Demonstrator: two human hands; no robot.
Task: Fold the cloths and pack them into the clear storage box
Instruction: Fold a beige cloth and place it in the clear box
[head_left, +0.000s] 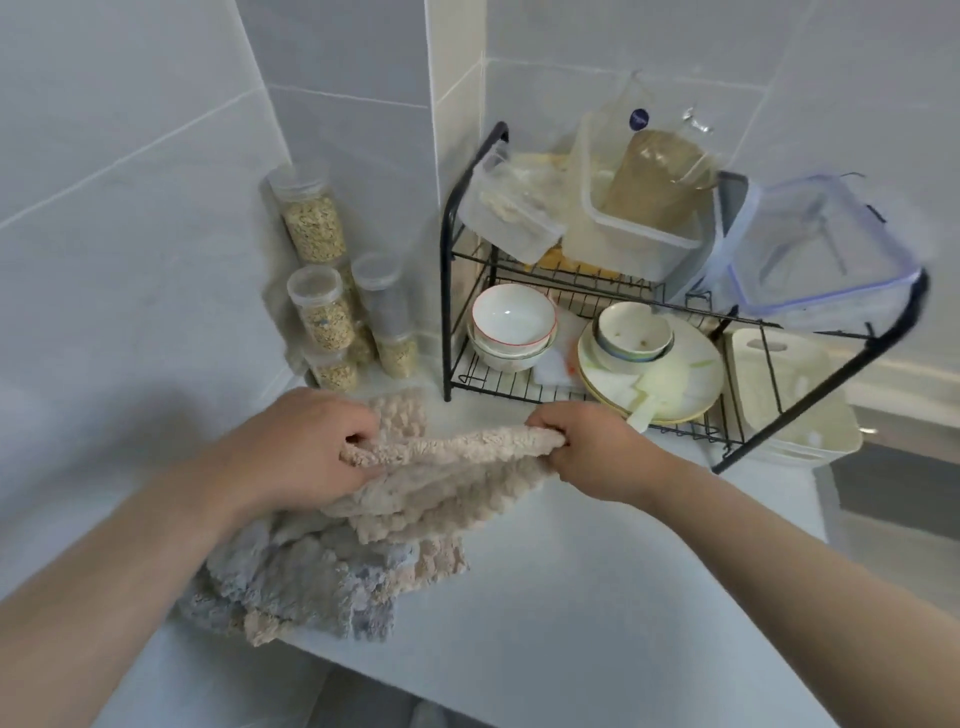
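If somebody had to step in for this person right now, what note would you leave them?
Left hand: pinching one end of the beige cloth.
Right hand: pinching the other end, so the cloth is stretched between both hands above the counter.
Grey cloth: lying crumpled on the counter beneath, unfolded, with more beige fabric around it.
Clear storage boxes sit on the dish rack's top shelf; one with a blue-rimmed lid is at its right end. No cloth shows in any.
Done: nothing folded or packed yet.
Left: fold the beige cloth, fold the rest, pack them.
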